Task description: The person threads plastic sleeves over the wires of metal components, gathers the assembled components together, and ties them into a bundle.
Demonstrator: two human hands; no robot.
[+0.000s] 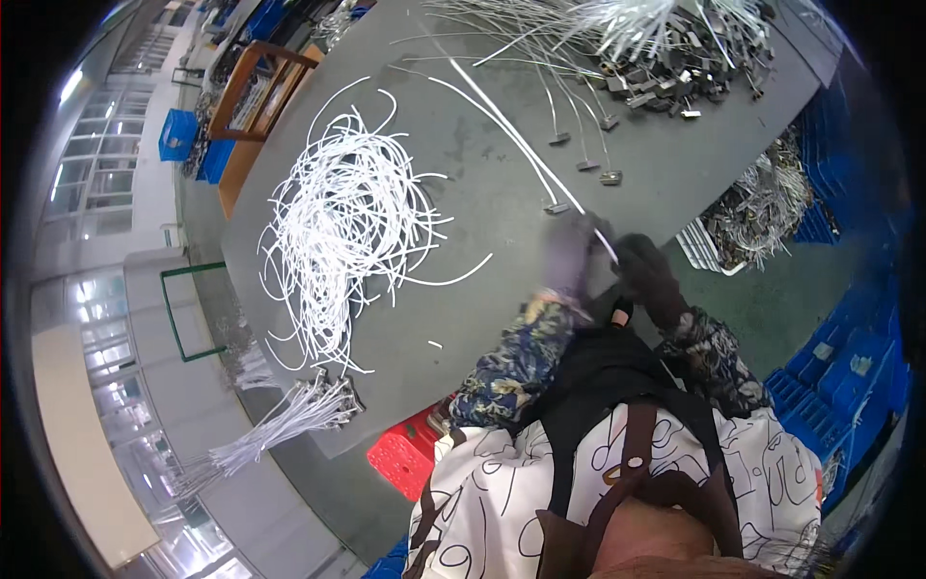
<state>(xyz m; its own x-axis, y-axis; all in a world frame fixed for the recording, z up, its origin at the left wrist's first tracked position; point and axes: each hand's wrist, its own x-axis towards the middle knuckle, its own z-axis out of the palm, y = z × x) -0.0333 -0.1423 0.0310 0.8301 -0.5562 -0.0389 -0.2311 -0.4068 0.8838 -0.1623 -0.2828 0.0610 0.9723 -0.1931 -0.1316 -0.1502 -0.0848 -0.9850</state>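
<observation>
The grey worktop (463, 318) carries a big loose tangle of white cords (338, 222) at the person's left and a heap of cords with metal end pieces (666, 58) at the far edge. By that split, I judge much of the tangle is not yet fitted. One long white cord (511, 135) runs to the gloved hands. The right hand (644, 270) pinches its near end; the left hand (571, 253) is blurred, its grip unreadable. The small part between them is hard to make out.
</observation>
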